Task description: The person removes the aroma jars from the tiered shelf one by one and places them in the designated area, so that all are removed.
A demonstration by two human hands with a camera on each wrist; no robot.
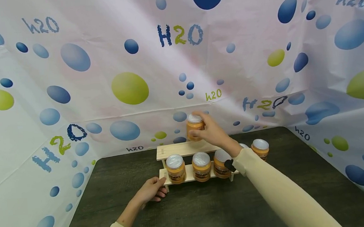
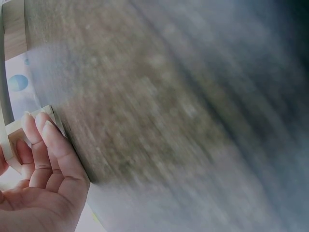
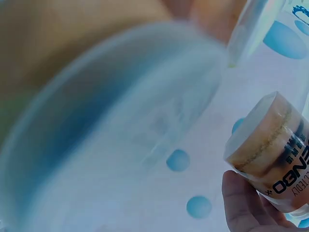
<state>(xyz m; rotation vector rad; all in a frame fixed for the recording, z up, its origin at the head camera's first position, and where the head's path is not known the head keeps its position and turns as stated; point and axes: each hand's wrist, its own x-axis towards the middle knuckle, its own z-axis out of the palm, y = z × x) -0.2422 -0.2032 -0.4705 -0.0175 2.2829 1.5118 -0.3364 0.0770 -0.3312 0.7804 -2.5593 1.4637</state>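
One jar (image 3: 270,154) shows its label only at the right wrist.

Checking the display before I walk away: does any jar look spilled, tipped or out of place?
Nothing looks spilled or damaged. Three jars stand upright on the lower step of the wooden rack. Two more sit on the table behind the rack's right end, off it. The right hand holds one jar over the top step.
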